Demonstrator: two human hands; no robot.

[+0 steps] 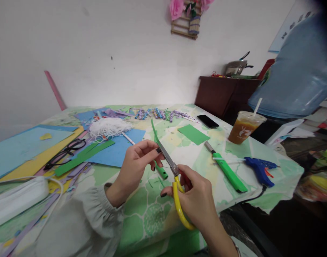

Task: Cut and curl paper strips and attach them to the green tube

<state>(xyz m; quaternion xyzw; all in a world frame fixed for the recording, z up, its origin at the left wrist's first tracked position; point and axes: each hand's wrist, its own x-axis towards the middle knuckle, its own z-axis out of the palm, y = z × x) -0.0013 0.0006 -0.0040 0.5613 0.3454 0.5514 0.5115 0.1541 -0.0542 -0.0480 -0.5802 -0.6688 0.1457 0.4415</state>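
Note:
My right hand [197,192] grips a pair of scissors [182,210] by its yellow handles, the blades pointing up and away to the left. In my left hand [142,160], a narrow green paper strip [154,131] is pinched between thumb and fingers, right beside the blade tips. The strip's free end curves upward past the fingers. Below the blades, a green paper tube [161,172] with small holes lies on the tablecloth, partly hidden by my left hand. Thin green scraps lie near it.
To the right are a green rectangle of paper [194,134], a green-handled cutter [229,173], a blue glue gun [261,169], a phone [207,121] and an iced drink [245,128]. Leftward lie white string [108,128], glasses [64,153], coloured sheets [26,146] and a power strip [21,196].

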